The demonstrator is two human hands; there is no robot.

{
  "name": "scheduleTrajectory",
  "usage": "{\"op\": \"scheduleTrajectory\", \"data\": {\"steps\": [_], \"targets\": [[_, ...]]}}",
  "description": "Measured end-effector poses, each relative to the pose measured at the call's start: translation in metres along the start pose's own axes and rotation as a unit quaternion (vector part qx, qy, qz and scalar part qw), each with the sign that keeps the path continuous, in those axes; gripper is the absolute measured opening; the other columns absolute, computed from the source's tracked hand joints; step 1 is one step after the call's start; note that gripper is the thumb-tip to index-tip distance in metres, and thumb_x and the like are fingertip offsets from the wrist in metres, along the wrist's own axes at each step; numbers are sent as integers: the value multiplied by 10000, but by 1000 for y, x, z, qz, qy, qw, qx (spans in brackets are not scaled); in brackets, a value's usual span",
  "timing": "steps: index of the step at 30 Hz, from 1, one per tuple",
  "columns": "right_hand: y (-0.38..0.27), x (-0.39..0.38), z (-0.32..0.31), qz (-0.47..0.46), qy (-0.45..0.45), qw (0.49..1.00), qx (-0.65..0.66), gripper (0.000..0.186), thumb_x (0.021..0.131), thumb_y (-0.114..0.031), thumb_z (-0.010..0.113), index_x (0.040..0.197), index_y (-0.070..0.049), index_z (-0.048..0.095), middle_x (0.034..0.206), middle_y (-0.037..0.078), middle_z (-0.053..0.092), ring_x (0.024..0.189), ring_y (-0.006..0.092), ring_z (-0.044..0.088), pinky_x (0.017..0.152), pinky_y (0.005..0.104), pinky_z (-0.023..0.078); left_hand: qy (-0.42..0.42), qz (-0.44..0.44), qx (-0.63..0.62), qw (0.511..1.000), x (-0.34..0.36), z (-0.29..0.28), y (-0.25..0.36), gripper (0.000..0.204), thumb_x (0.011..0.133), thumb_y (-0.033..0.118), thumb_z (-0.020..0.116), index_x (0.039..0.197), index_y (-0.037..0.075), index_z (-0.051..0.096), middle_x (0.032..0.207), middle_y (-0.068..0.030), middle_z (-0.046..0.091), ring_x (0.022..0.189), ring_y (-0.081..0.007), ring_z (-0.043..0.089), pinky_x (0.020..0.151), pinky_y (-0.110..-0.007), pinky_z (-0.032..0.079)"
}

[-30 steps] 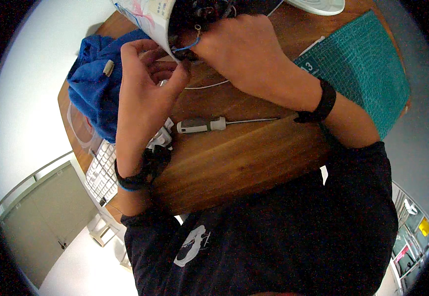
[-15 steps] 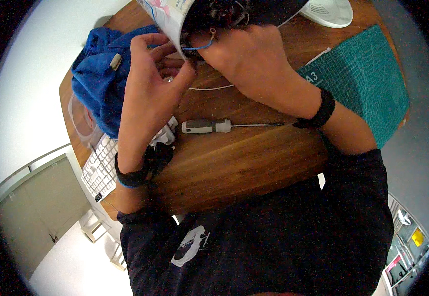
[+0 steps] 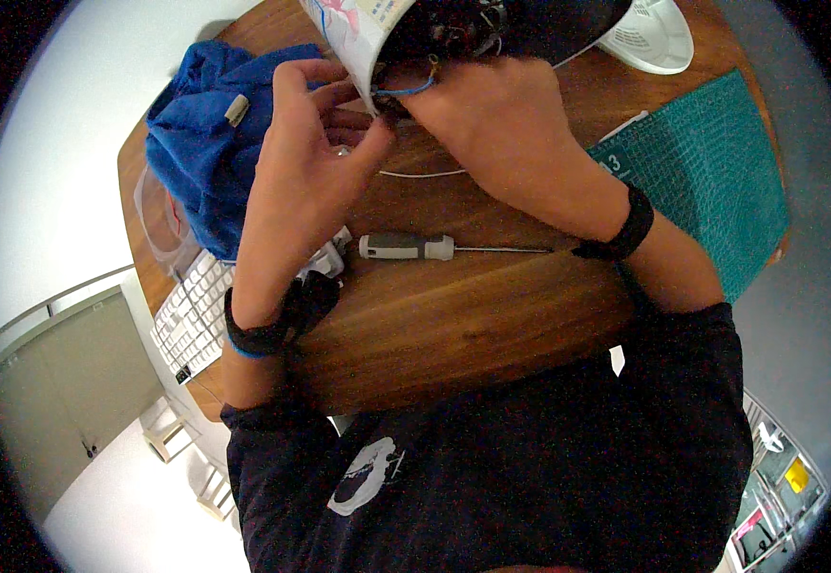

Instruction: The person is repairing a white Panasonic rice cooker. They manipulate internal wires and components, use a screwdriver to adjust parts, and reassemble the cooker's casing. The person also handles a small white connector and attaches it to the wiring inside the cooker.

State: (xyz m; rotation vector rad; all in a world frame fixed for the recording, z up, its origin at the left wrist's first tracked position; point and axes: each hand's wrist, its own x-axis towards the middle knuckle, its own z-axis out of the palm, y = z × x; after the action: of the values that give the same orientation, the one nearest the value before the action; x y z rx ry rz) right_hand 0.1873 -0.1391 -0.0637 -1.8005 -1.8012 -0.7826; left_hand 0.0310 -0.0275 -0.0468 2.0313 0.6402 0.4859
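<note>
An appliance housing [image 3: 353,38] with a white printed wall, a dark inside and loose wiring is tipped toward me at the top. My left hand [image 3: 315,158] is closed at its white edge, the thumb on the near side and the fingertips partly behind the wall. My right hand [image 3: 501,124] reaches into the opening with its fingers bent out of sight, so what they hold is hidden. Over its knuckles runs a blue wire [image 3: 410,92] ending in a small ring terminal. Below both hands, a screwdriver [image 3: 406,247] with a grey and white handle lies on the wooden table [image 3: 453,325].
A blue cloth [image 3: 210,143] is bunched left of my left hand, beside a clear plastic bag [image 3: 162,229] and a white keyboard [image 3: 196,310]. Right of my right arm lies a green cutting mat [image 3: 721,181]. A white slotted cover [image 3: 654,38] sits at the far right.
The hands, the housing and the far objects sit slightly further right and lower in the picture. Both hands keep nearly the same pose at the housing.
</note>
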Motion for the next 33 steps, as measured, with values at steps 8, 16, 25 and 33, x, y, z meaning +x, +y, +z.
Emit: {"op": "scheduleTrajectory", "data": {"steps": [8,16,25,33], "targets": [[1,-2,-1,27,-57,998,12,86,849,-237,658,883,-182,714,658,64,686,607,272,728,463,423,561,-12,-2,41,999,0,-4,3,497,926,48,726,1301,-15,405,1176,-210,695,975,-219,732,822,-323,592],[3,-4,2,23,-36,999,11,111,855,-220,653,942,-192,716,693,55,677,627,275,718,469,421,561,-9,22,9,1000,2,-3,-3,518,916,87,749,1278,-32,399,1160,-269,715,926,-280,761,790,-357,610],[5,-10,12,40,-40,998,33,261,864,-203,649,1118,-208,708,700,56,674,641,282,717,513,431,572,-4,18,51,999,2,-4,-1,524,913,99,748,1275,-41,396,1176,-298,701,921,-278,765,774,-360,610],[0,1,4,21,-13,1000,-10,216,842,-182,673,1055,-150,679,652,41,640,572,261,701,443,388,545,-11,17,19,1000,2,-5,-4,529,914,101,745,1279,-45,390,1167,-297,694,897,-291,767,756,-366,609]]}}
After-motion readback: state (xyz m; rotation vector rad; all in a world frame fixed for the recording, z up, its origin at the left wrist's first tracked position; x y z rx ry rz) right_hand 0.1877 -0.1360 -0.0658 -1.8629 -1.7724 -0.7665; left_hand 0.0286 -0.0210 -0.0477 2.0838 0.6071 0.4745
